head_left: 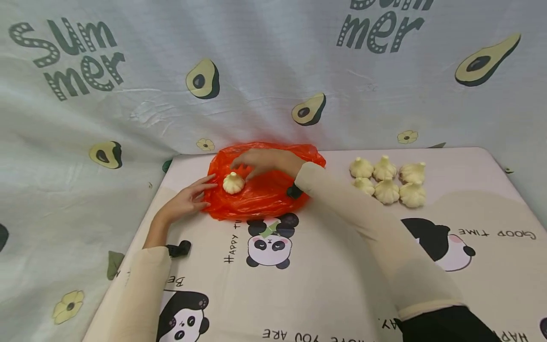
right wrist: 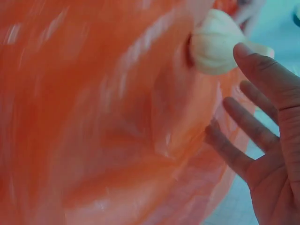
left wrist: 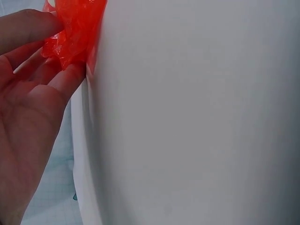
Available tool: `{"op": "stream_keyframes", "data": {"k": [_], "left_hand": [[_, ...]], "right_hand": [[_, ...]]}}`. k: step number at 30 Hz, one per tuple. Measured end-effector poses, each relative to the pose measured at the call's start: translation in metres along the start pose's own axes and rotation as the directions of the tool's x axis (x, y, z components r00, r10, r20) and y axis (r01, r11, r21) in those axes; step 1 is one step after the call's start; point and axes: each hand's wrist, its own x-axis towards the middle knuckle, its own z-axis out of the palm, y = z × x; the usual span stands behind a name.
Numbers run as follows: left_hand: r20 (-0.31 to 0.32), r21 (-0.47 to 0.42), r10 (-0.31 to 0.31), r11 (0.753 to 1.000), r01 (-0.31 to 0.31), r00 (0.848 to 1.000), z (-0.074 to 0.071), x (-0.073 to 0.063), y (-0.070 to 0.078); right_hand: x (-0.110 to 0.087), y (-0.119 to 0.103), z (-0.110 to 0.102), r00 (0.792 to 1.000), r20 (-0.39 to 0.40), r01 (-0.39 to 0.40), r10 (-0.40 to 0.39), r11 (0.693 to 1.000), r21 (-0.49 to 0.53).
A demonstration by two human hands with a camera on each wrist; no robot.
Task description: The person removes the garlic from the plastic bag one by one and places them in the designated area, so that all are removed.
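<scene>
A red plastic bag (head_left: 260, 199) lies spread near the table's far edge, with one garlic bulb (head_left: 233, 183) on its left part. My left hand (head_left: 183, 202) is at the bag's left edge. In the left wrist view, the fingers and thumb of that hand (left wrist: 33, 98) hold a fold of the red plastic (left wrist: 82, 33) between them. My right hand (head_left: 267, 161) is over the bag, just behind and right of the bulb. The right wrist view shows its fingers spread and its thumb in front of the bulb's stem (right wrist: 215, 44); whether the thumb touches is unclear.
Several more garlic bulbs (head_left: 386, 191) sit in two rows at the table's far right. A pale cloth with panda prints (head_left: 325, 294) covers the table. Behind it hangs a light curtain (head_left: 256, 57) with avocado prints, reaching down to the table's far edge.
</scene>
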Motion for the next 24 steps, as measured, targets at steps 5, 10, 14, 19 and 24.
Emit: {"op": "stream_keyframes", "data": {"k": [5,10,14,19,24], "left_hand": [[0.001,0.010,-0.004,1.000,0.004,1.000,0.003,0.003,-0.001],[-0.004,0.010,-0.007,1.000,0.007,1.000,0.003,0.002,-0.001],[0.001,0.012,0.002,1.000,-0.002,1.000,0.003,0.003,-0.001],[-0.005,0.020,-0.016,1.000,0.016,1.000,0.002,0.002,0.000],[-0.003,0.022,-0.036,0.999,0.036,0.999,-0.001,0.001,0.000]], "right_hand": [[-0.002,-0.001,-0.004,0.997,0.060,0.049,-0.044,0.996,-0.073],[0.003,0.002,-0.002,0.992,0.019,0.124,-0.123,0.992,-0.036],[0.006,0.004,-0.001,0.989,0.001,0.147,-0.147,0.989,-0.002],[0.011,0.006,0.000,0.987,-0.020,0.159,-0.158,0.987,0.030],[0.020,0.006,0.002,0.985,-0.021,0.175,-0.174,0.982,0.074]]}}
